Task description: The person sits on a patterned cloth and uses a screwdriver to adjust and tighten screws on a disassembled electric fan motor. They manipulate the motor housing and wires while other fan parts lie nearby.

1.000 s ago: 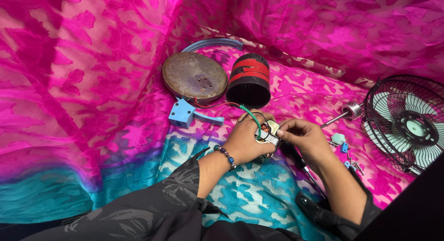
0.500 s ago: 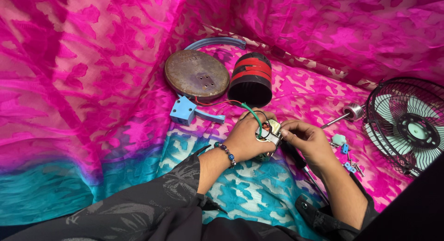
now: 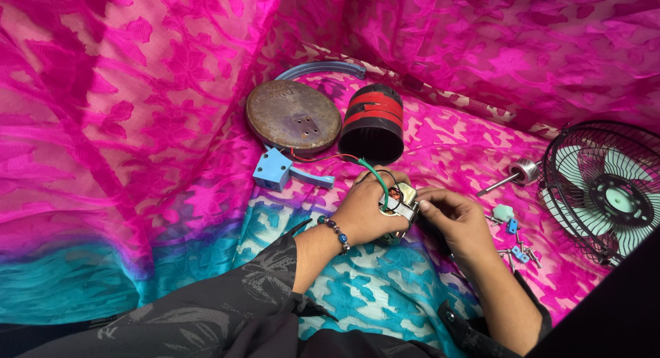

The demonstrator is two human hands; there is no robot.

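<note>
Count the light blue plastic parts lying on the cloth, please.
4 seen: the blue block with an arm beside the round metal plate, and three small pieces near the fan guard. More may be hidden under the hands.

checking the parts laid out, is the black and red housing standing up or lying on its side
On its side. The black and red housing lies tipped on the pink cloth, its open dark mouth facing the camera, beside the round metal plate.
</note>
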